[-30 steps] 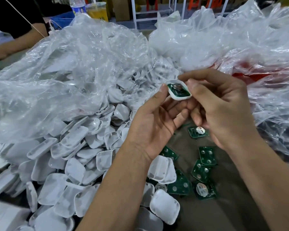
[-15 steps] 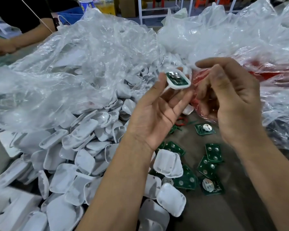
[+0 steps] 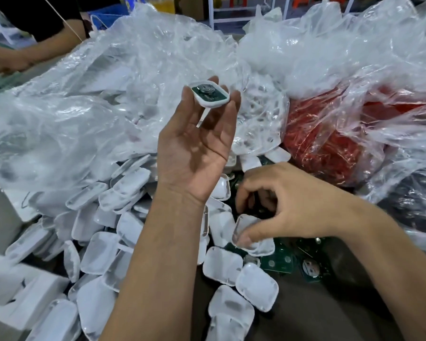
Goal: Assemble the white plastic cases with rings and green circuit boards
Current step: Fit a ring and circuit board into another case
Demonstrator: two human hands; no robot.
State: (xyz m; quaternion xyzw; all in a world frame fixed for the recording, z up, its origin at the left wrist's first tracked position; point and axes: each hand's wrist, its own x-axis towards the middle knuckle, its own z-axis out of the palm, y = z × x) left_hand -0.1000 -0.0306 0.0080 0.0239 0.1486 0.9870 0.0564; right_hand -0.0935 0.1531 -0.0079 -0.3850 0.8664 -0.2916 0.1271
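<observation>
**Brown table, buried in parts**

So the work surface is a dull brown table (image 3: 330,313), only bare at the bottom right. On it: a big spill of white case halves (image 3: 123,232) across the left and middle, loose green circuit boards (image 3: 277,263) just beside them, crumpled clear plastic bags (image 3: 89,99) behind, and one clear bag of red rings (image 3: 330,134) on the right.

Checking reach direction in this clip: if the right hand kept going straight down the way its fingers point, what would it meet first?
The right hand would likely meet the white case half already at its fingertips, lying over the green circuit boards; contact is unclear.
</observation>
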